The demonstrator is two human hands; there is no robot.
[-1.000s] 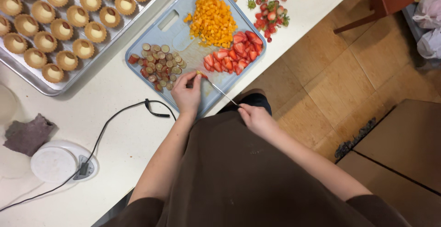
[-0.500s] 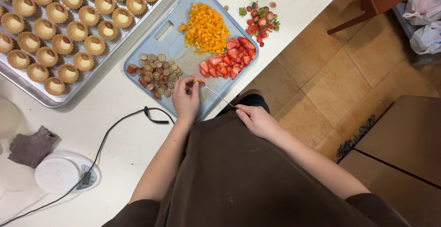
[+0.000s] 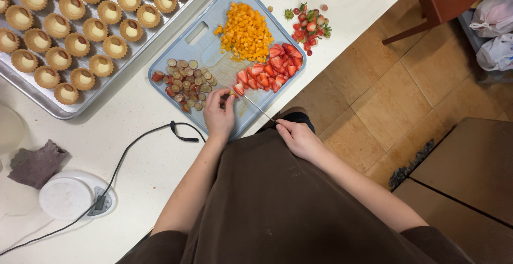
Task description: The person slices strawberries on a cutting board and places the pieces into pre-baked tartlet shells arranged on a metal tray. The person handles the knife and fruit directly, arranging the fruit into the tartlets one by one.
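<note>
Head view: left hand [image 3: 219,115] rests on the near edge of the blue cutting board [image 3: 211,39], fingertips pinched on a strawberry piece [image 3: 238,88] at the near end of the strawberry pile. Right hand [image 3: 297,137] lies off the board's near right corner, closed around the handle of a knife [image 3: 259,108]. The blade's long axis runs from the right hand up and left, tip touching the piece. Grape slices [image 3: 187,79] lie just left.

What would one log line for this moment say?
left hand: steadies strawberry piece on cutting board | right hand: holds knife, blade at piece | nearby: tart tray
</note>
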